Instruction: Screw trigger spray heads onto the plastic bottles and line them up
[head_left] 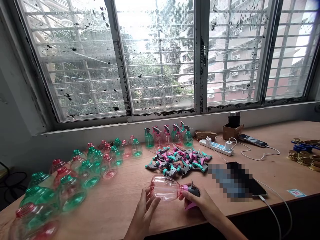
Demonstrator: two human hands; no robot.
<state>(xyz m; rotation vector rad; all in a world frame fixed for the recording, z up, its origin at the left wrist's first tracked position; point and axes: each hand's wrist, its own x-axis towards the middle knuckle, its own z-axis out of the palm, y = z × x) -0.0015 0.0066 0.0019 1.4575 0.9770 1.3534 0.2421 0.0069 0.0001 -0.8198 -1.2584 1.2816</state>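
A clear pink spray bottle (pixel 165 189) lies on its side in the air above the table's front part, its base to the left. My left hand (pixel 146 210) is closed around the base end, thumb on the near side. At the neck, my right hand (pixel 197 201) grips the grey and pink trigger sprayer head (pixel 192 191), which sits on the bottle's mouth; whether it is screwed tight I cannot tell. Just beyond the hands lies a pile of loose trigger sprayer heads (pixel 180 160) in grey, pink and green.
Open green and pink bottles (pixel 91 173) stand in rows at the left. Several bottles with sprayers (pixel 163 136) stand by the wall. A power strip (pixel 216 146), phone (pixel 253 140), charging cables and a partly blurred dark device (pixel 258 188) lie right; gold round pieces (pixel 298 156) farther right.
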